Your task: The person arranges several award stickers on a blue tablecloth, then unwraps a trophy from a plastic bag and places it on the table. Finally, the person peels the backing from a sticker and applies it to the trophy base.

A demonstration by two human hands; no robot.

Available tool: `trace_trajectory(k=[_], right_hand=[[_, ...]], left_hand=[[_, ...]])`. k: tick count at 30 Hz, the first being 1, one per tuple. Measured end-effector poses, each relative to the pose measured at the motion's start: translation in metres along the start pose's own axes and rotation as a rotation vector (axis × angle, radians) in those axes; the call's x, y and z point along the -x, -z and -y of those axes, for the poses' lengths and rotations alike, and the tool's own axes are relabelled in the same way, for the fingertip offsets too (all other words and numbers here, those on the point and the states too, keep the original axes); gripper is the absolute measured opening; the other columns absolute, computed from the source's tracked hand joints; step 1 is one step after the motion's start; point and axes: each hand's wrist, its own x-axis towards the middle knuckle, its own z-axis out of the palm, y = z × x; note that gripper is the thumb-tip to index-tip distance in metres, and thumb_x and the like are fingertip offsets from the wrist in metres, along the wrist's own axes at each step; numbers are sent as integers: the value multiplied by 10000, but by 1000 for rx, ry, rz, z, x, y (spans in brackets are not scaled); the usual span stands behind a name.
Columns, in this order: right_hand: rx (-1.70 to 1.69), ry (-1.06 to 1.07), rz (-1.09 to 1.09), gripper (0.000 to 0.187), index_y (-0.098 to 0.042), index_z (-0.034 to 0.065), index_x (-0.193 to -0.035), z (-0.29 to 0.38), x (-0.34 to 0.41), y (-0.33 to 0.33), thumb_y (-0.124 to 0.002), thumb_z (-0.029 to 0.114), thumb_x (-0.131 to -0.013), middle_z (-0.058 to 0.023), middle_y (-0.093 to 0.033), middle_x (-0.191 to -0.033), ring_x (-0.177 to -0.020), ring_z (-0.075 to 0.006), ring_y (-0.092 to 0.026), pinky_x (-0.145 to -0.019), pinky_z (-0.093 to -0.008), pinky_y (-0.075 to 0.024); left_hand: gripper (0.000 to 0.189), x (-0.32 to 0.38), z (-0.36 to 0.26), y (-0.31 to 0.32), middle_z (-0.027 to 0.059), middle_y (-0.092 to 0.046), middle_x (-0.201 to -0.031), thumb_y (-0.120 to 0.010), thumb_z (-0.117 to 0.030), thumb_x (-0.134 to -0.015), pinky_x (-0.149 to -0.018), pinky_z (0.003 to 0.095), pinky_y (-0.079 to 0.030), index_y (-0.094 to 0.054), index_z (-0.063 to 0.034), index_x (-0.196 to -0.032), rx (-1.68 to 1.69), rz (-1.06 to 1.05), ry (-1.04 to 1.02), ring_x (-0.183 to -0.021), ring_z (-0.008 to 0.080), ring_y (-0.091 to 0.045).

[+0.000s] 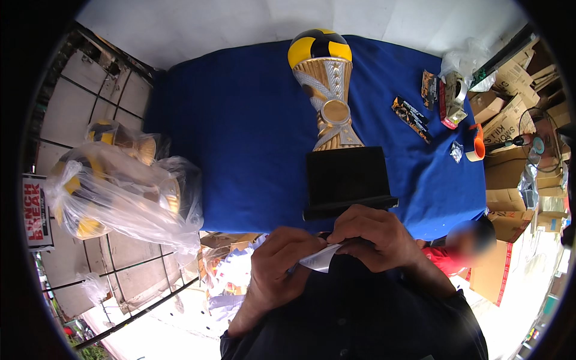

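Note:
Between the fingertips of both my hands is a small curled sheet (318,261) with a pale, shiny face. My left hand (281,261) pinches its left side, and my right hand (375,238) grips the upper right edge. A small dark bit shows at the fingertips, mostly hidden. Just beyond my hands, on the blue tablecloth (243,135), is a trophy with a black stepped base (346,177). Its gold and silver fluted body (333,85) carries a blank round disc (335,111) and a yellow and black volleyball (319,47) on top.
Plastic-wrapped volleyball trophies (130,189) stand at the left by a metal grid. Printed strips (411,119), a tape roll (460,94) and an orange tape dispenser (478,143) lie on the right. Beyond are cardboard boxes (506,166), a fan (540,139) and a person in red (443,261).

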Motion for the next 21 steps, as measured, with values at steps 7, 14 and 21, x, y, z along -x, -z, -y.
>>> trace_trajectory(k=[7,14,21], right_hand=[[-41,-10,37,352,-752,47,-1089,-7,4,-2,-870,-92,-788,-99,-749,-1042,-991,-299,-749,-816,-411,-608],[-133,-52,32,283,-752,42,-1014,-8,10,1,-902,-73,-804,-93,-754,-1031,-972,-268,-754,-815,-380,-597],[-397,-159,-19,194,-750,45,-994,-18,29,-2,-896,-39,-900,-53,-758,-1014,-930,-168,-731,-819,-319,-557]], left_hand=[[374,-8,-8,-2,126,-787,-1071,-857,129,-741,-799,351,-625,-832,-27,-1080,-17,20,-22,-971,263,-779],[351,-1,-2,-1,123,-790,-1048,-852,147,-729,-834,354,-609,-826,-14,-1040,211,68,89,-978,238,-770],[216,-2,3,2,107,-790,-1021,-847,115,-834,-850,294,-556,-817,1,-1015,386,147,326,-970,175,-747]])
